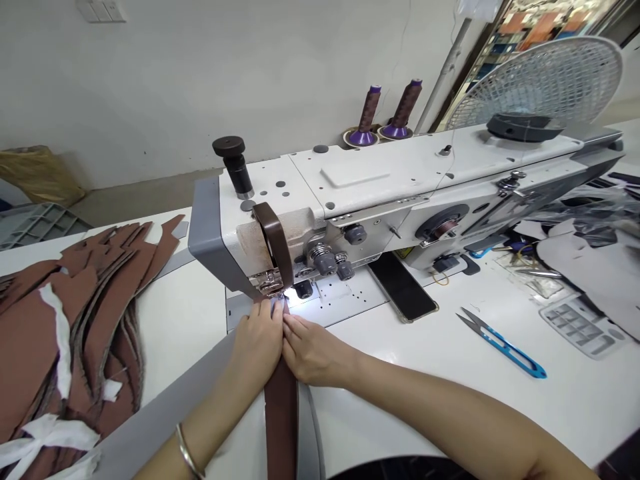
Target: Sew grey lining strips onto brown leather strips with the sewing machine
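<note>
A white industrial sewing machine [400,180] stands on the white table [425,373]. A brown strap [281,413] runs from the table's near edge up to the lit needle area [280,297], and loops over the machine head [274,243]. My left hand [257,343] presses the strap's left side just before the presser foot. My right hand [313,353] pinches its right side, fingertips touching the left hand. A grey piece [170,407] lies under the strap. A bangle circles my left wrist.
Stacked brown cut pieces with white strips [70,333] lie at the left. Blue thread snips [503,343], a dark phone [403,287] and a grey tray [580,327] sit right of the needle. Two thread cones [387,110] and a fan [540,80] stand behind the machine.
</note>
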Tool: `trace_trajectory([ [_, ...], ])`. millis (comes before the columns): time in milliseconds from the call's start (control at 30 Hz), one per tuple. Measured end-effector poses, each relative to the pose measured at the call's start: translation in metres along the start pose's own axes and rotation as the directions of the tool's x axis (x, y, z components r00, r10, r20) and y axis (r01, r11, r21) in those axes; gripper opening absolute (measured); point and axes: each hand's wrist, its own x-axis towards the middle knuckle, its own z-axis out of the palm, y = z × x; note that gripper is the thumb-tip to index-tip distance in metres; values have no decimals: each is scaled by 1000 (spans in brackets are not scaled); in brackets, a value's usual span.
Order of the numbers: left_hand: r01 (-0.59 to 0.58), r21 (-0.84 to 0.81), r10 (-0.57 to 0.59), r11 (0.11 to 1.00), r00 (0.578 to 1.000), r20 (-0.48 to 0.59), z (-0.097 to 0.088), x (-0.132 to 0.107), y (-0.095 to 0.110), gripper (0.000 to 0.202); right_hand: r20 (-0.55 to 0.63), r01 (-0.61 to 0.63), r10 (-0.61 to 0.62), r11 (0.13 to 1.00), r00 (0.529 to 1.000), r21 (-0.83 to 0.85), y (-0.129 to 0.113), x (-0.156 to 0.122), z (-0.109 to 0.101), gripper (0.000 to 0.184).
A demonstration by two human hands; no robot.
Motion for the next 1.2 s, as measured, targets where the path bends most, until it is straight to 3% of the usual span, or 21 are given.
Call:
trace_trajectory([
  [400, -33, -3, 33, 999, 999, 34, -2, -10, -1, 36, 32, 55, -54, 998, 998, -22, -6, 0, -8, 20],
  [633, -48, -27, 50, 998, 995, 87, -12, -3, 1, 33, -26, 47, -48, 998, 999, -44, -2, 1, 0, 21],
  [833, -46, -74, 61, 996, 977, 203, -23, 1, 3, 38, -70, 1, 2, 999, 998, 47, -3, -1, 6, 21],
  [1200, -57, -130, 83, 990, 975, 208, -24, 4, 0, 44, -69, 30, -30, 1000, 997, 3, -1, 0, 5, 18],
])
